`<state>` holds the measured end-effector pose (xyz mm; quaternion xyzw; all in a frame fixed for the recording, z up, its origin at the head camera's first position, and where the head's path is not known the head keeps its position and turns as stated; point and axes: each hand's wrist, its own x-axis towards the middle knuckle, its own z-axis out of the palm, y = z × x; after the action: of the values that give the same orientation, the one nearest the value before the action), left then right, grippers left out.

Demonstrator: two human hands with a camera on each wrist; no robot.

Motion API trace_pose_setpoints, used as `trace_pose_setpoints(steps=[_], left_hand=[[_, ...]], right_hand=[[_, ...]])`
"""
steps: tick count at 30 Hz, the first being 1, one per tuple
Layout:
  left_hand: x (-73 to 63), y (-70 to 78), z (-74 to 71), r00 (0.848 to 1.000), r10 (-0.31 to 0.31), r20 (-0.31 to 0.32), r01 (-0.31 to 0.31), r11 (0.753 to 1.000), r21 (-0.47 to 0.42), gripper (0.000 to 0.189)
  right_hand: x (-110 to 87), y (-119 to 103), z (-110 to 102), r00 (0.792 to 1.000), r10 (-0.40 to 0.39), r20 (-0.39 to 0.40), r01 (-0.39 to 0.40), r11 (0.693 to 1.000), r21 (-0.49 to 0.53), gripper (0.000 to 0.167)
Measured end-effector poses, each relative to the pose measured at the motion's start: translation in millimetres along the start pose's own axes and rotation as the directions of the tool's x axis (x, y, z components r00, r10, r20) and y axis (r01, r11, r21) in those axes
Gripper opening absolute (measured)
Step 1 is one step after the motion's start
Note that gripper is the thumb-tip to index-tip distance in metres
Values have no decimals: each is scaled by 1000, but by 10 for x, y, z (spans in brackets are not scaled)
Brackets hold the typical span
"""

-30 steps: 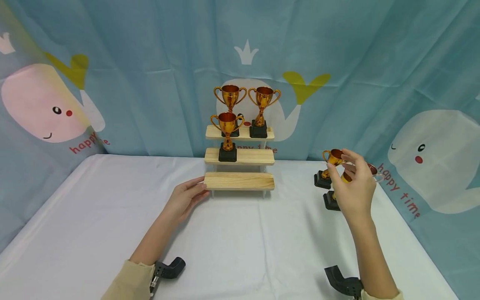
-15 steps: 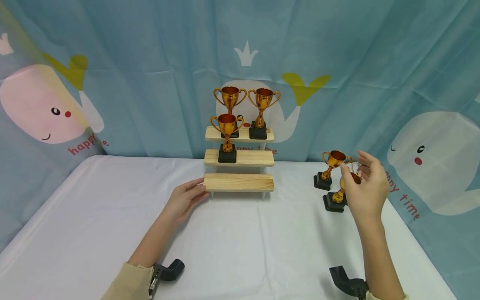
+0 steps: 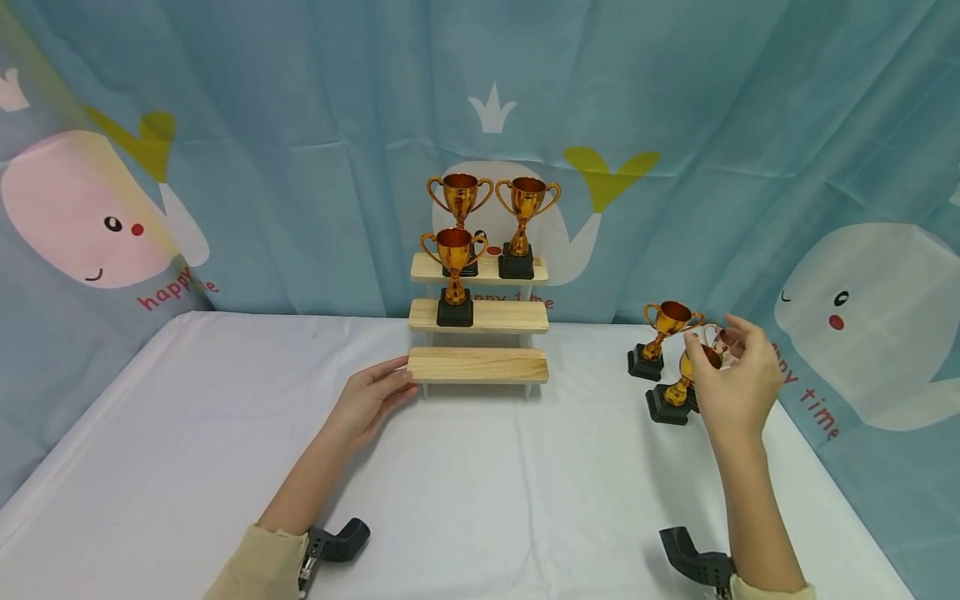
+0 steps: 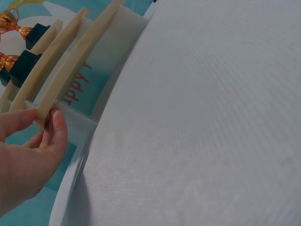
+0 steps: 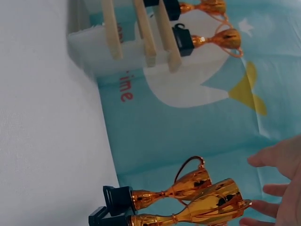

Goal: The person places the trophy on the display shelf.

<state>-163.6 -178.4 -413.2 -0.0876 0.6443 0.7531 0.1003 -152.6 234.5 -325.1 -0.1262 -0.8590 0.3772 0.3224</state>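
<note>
Bare right hand (image 3: pixel 738 383): farther right than a second ago, fingers (image 3: pixel 747 328) lower.
Front shiny gold trophy on black square base (image 3: pixel 679 389): less covered.

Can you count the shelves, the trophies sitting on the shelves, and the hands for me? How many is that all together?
Shelves: 3 (top shelf, middle shelf, bottom shelf)
Trophies on the shelves: 3 (top-left trophy, top-right trophy, middle-shelf trophy)
Hands: 2 (left hand, right hand)
Total: 8

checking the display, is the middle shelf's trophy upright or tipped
Upright: the trophy stands on its black base, cup mouth up.
</note>
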Motion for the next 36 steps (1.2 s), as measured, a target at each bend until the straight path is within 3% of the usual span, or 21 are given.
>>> trace_pose_setpoints(steps=[12,36], left_hand=[[-18,9,18,1000,8,3,-8,1000,-12,53],[-16,-10,-2,1000,11,5,-11,1000,-2,53]], right_hand=[[22,84,13,988,123,98,-113,988,-101,58],[38,191,112,951,233,205,-211,970,-125,67]])
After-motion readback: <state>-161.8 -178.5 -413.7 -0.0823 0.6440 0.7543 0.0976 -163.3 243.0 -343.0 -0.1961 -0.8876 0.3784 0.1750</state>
